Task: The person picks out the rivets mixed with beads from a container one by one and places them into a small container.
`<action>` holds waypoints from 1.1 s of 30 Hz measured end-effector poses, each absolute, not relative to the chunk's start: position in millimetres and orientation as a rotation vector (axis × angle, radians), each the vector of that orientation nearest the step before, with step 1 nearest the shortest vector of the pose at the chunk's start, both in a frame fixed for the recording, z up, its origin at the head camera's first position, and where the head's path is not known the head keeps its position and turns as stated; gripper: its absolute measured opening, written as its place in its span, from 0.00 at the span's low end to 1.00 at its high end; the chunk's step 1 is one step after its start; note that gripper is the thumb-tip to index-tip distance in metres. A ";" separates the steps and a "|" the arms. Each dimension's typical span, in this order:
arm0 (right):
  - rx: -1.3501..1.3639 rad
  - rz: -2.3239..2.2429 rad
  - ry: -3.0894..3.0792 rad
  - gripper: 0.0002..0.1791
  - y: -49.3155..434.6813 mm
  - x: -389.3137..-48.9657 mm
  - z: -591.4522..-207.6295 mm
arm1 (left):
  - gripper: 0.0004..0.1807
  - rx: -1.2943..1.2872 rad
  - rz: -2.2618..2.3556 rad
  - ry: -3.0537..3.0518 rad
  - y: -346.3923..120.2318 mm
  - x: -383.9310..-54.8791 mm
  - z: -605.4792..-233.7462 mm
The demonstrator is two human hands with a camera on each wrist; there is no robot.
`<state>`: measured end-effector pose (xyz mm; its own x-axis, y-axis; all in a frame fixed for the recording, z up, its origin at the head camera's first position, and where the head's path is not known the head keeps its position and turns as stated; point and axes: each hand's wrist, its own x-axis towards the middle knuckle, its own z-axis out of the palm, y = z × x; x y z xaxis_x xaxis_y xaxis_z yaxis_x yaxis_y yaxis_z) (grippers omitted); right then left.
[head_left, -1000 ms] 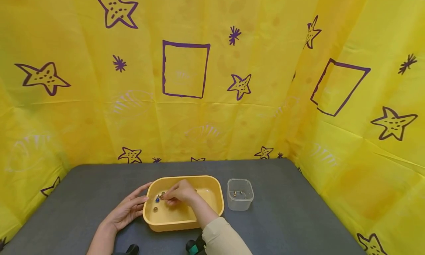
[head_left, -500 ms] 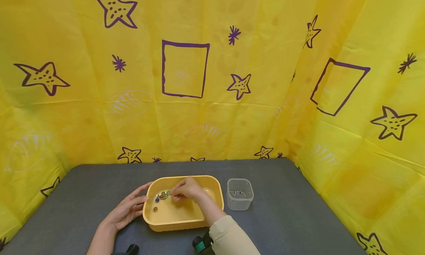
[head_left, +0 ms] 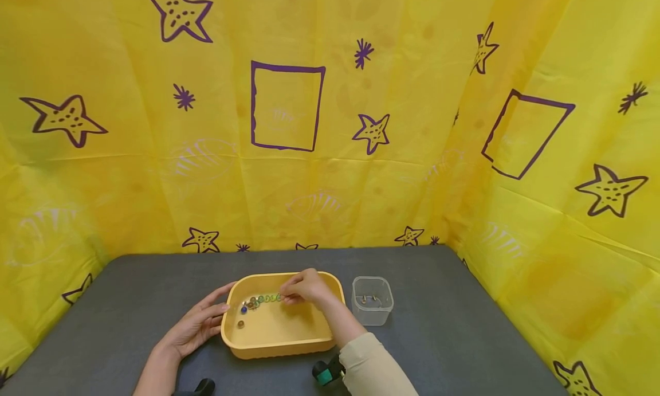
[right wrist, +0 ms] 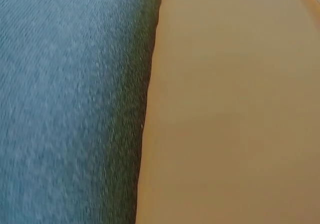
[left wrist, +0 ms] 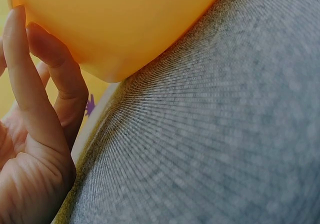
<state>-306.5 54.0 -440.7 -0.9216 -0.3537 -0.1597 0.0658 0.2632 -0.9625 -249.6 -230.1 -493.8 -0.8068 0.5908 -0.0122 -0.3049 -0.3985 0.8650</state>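
Note:
A yellow plastic tub [head_left: 278, 345] stands on the table. Inside, along its back-left part, lie several small round glassy beads: a row of green ones [head_left: 267, 298], brown ones near its left end, a blue one [head_left: 244, 310] and a lone brown one [head_left: 240, 324]. My right hand [head_left: 306, 287] is inside the tub, fingertips together at the row's right end; whether they pinch a bead I cannot tell. My left hand [head_left: 198, 321] rests its fairly straight fingers against the tub's left side and rim; these fingers [left wrist: 27, 79] also show in the left wrist view.
A clear plastic box [head_left: 372, 316] with a few small gold-coloured pieces stands right of the tub. A dark grey cloth [head_left: 438, 327] covers the table. Yellow curtains [head_left: 289, 212] with purple stars hang behind and beside it.
My right hand has moved to the right inside the tub, and more green beads now show in a line behind its fingertips. The left hand has stayed at the rim.

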 end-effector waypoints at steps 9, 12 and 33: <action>-0.246 -1.731 2.188 0.09 73.6 -311.3 -437.3 | 0.25 0.388 2.209 1.320 -228.6 -250.7 -494.1; -0.241 -1.748 2.169 0.09 80.7 -314.1 -436.7 | 0.25 0.386 2.210 1.324 -228.6 -250.6 -494.1; -0.263 -1.760 2.226 0.09 119.5 -319.5 -423.7 | 0.25 0.361 2.211 1.329 -229.5 -249.9 -493.0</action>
